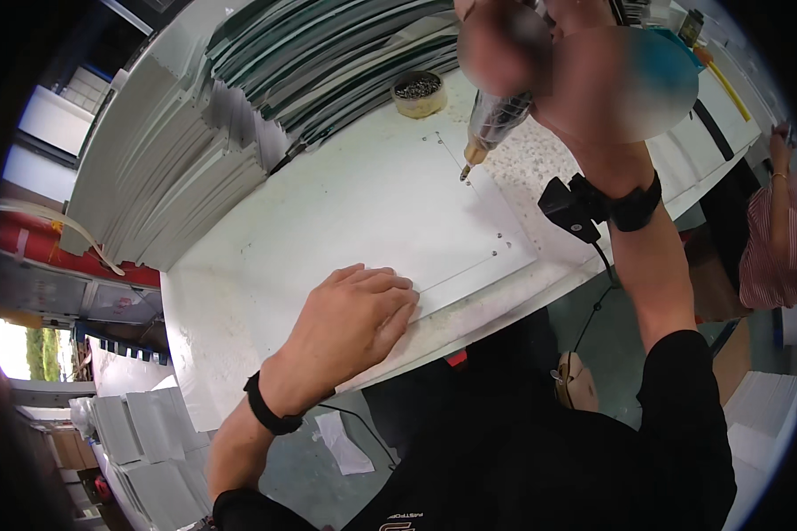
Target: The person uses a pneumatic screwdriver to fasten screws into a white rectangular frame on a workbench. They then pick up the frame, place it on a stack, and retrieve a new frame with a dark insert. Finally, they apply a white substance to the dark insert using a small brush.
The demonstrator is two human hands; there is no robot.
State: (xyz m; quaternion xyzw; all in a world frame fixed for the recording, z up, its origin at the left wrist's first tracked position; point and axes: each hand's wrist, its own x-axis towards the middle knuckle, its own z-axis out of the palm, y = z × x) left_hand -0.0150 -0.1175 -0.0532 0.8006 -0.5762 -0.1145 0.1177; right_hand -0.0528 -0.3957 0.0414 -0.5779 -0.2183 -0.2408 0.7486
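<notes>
A white panel (354,212) lies on the table with several small screws (496,253) in its right part. My left hand (350,314) rests palm down on the panel's near edge, fingers extended and close together, holding nothing. At the upper right, my right hand (584,102), partly blurred in the picture, is closed around a power screwdriver (498,119). The screwdriver tilts down to the left, and its brass-coloured nose and bit point at the panel beside a screw. Whether the bit touches the panel I cannot tell. A round tub of screws (419,93) stands just beyond the panel.
Tall stacks of thin grey-white sheets (177,168) and dark-edged strips (328,62) line the table's far and left side. A wrist-worn black device (571,208) trails a cable on my right. Another person in a striped top (770,248) is at the far right.
</notes>
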